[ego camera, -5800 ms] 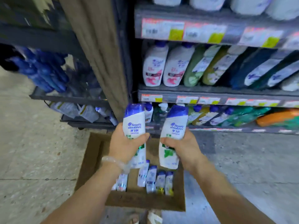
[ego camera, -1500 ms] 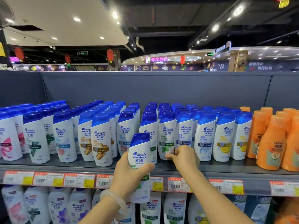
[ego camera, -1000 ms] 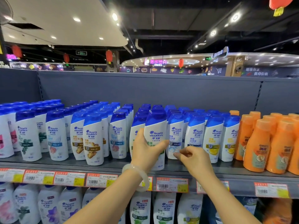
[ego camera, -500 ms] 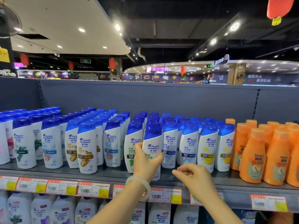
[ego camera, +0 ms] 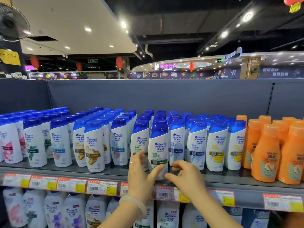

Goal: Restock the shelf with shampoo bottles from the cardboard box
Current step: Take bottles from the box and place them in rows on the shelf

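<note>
A white shampoo bottle (ego camera: 158, 145) with a blue cap and a green label stands upright at the front edge of the grey shelf (ego camera: 233, 178), ahead of its row. My left hand (ego camera: 141, 175) is just to its left with the fingers spread and blurred, and the thumb reaches to the bottle's lower front. My right hand (ego camera: 184, 175) hovers at the bottle's lower right with loosely curled fingers, and its forefinger points at the base. Neither hand grips anything. The cardboard box is out of view.
Rows of white shampoo bottles with blue caps (ego camera: 93, 145) fill the shelf to either side. Orange bottles (ego camera: 266, 150) stand at the right end. Price tags (ego camera: 102, 188) line the shelf's front rail. More bottles (ego camera: 74, 211) stand on the shelf below.
My left hand has set the green-label bottle on the shelf and let go of it, its fingers now spread. My right hand stays beside the base.
</note>
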Available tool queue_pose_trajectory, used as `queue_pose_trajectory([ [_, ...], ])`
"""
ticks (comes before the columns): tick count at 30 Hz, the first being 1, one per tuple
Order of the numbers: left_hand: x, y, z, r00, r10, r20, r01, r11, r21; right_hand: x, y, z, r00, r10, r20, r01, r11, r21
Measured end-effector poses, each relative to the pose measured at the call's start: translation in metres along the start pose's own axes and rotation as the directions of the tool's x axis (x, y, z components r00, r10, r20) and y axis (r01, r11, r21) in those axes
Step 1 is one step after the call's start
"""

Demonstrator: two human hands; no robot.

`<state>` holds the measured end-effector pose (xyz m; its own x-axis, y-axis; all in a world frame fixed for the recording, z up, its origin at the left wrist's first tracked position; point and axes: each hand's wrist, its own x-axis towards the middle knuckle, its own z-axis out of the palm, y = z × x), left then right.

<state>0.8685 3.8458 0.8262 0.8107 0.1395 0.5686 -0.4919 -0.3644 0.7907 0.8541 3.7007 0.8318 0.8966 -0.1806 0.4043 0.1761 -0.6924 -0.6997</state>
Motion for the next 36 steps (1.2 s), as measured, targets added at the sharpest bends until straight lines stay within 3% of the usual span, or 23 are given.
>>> queue_pose_trajectory([
  [6, -0.006, -0.013, -0.009, 0.994, -0.025, 0.109, 0.012, 0.993, 0.120, 0.001, 0.001, 0.008, 0.999, -0.031, 0.011, 0.032, 0.997, -0.076],
  [18, 0.004, -0.015, 0.001, 0.995, -0.055, 0.081, 0.022, 0.931, 0.365, 0.009, -0.001, 0.016, 1.000, 0.012, 0.016, -0.010, 0.989, -0.147],
  [28, 0.009, -0.016, -0.003, 0.997, -0.047, 0.055, 0.024, 0.932, 0.361, 0.012, -0.003, 0.021, 0.999, 0.045, 0.005, -0.044, 0.981, -0.187],
  [32, 0.016, -0.019, -0.017, 0.987, 0.022, -0.161, 0.021, 0.966, 0.259, 0.012, -0.003, 0.021, 0.999, 0.050, 0.007, -0.048, 0.979, -0.200],
  [34, 0.025, -0.024, -0.027, 0.975, -0.019, -0.223, 0.061, 0.981, 0.183, 0.012, -0.003, 0.022, 0.998, 0.056, 0.011, -0.052, 0.978, -0.200],
  [36, 0.034, -0.028, -0.035, 0.981, -0.117, -0.154, 0.135, 0.984, 0.114, 0.012, -0.005, 0.022, 0.998, 0.060, 0.011, -0.057, 0.978, -0.200],
])
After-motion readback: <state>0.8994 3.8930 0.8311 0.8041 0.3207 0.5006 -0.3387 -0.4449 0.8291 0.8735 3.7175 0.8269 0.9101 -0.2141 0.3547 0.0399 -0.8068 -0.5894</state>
